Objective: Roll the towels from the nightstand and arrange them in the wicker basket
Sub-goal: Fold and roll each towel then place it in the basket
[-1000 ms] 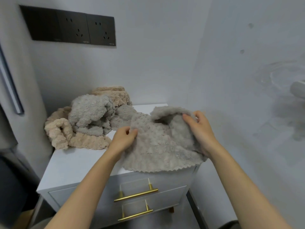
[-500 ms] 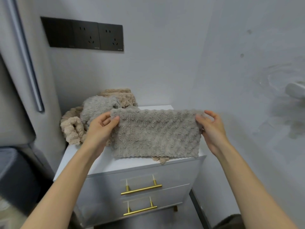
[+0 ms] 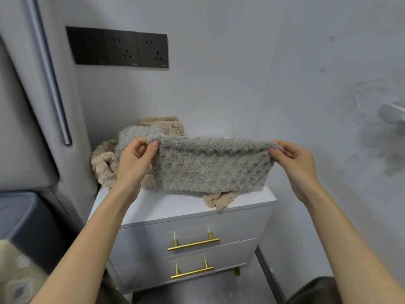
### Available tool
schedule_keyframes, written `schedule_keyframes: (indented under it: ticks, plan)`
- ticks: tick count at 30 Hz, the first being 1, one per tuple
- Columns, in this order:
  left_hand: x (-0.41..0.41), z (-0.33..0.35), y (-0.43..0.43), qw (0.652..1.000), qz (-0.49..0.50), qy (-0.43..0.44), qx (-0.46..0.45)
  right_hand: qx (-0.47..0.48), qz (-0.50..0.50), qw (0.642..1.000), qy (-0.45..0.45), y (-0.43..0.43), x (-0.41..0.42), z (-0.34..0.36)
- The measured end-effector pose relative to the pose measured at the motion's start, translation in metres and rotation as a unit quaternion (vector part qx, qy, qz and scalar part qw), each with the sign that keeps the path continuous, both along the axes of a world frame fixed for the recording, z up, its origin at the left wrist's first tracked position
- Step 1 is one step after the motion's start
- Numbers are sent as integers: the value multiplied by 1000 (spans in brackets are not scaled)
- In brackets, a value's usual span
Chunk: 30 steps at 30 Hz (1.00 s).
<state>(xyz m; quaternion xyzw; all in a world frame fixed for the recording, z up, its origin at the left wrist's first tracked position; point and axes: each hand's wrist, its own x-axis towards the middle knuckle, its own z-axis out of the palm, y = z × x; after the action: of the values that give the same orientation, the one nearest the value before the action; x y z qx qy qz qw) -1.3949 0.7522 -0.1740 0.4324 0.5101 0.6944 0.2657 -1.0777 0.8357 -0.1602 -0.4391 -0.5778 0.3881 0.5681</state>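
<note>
Over the nightstand (image 3: 153,207), your towel (image 3: 210,165) now hangs flat.
Left hand (image 3: 133,163) and right hand (image 3: 293,163) pinch its corners; bunched before, maybe doubled now, ready to roll.

Fluffy grey cloth towel (image 3: 210,167); smooth white nightstand (image 3: 153,205), shiny brass handles (image 3: 194,244).

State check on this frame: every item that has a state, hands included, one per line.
grey towel, unrolled, held spread out over the nightstand.
left hand, pinches the towel's upper left corner.
right hand, pinches its upper right corner.
beige towel, lying on the nightstand, one corner over the front edge.
towel pile, crumpled, unrolled, back left.
drawers, both closed.
wall sockets, nothing plugged in.
</note>
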Motion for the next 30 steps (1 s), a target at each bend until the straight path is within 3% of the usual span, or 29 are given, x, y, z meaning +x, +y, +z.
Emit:
schedule_keyframes:
  ticks: [7,11,13,15,18,20,24,30]
  plan:
    - [10,16,-6,998,7,-29,46,27,9,999,37,-3,-5,8]
    - [16,18,-10,1000,11,18,-4,10,-8,999,47,-11,-12,12]
    - [13,12,-11,994,-9,62,-84,-33,-7,999,-41,-14,-9,9]
    - [9,2,-10,980,-51,104,-160,-114,55,979,-158,-17,-4,5]
    - [9,-10,-11,955,-75,186,-221,-238,177,896,-331,-22,-8,-8]
    - [10,-14,-10,944,-72,223,-232,-271,206,854,-394,-20,-18,-17]
    - [6,-16,-6,906,-15,335,-259,-312,197,855,-365,-10,-41,-19]
    - [11,-12,15,903,1,339,-264,-349,171,894,-225,24,-67,-30]
